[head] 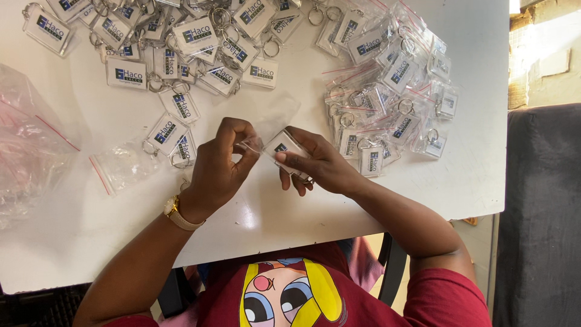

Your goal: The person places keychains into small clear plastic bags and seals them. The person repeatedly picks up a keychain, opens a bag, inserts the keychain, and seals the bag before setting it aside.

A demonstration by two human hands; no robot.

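1. Keychain (284, 147): 1 clear rectangular plastic tag with a printed paper insert sits at the middle of the white table (478, 175), near its front edge, lifted between both hands.
2. Right hand (315, 165): closed on the keychain, thumb on top and fingers curled beneath. The tag tilts toward the left hand.
3. Left hand (218, 166): fingers bent and pinched together on the edge of a small clear bag (272, 118), at the keychain's left corner. The bag's body extends away from the person, toward the table's middle. A gold wristwatch (178, 213) sits on this wrist.
4. Whether the keychain's corner is inside the bag's mouth or merely touching it cannot be determined.
5. Loose keychain pile (175, 48): many matching tags with metal rings, unbagged, lie at the table's far left, reaching down to just beside the left hand.
6. Bagged keychain pile (393, 85): tags sealed in clear bags with red strips lie at the table's far right, the nearest ones just beside the right hand.
7. Empty bag (118, 166): 1 clear bag with a red strip lies flat on the table, left of the left hand.
8. Larger crumpled plastic bag (27, 145): rests at the table's left edge, well apart from both hands.
9. Dark chair (538, 212): stands off the table's right side.
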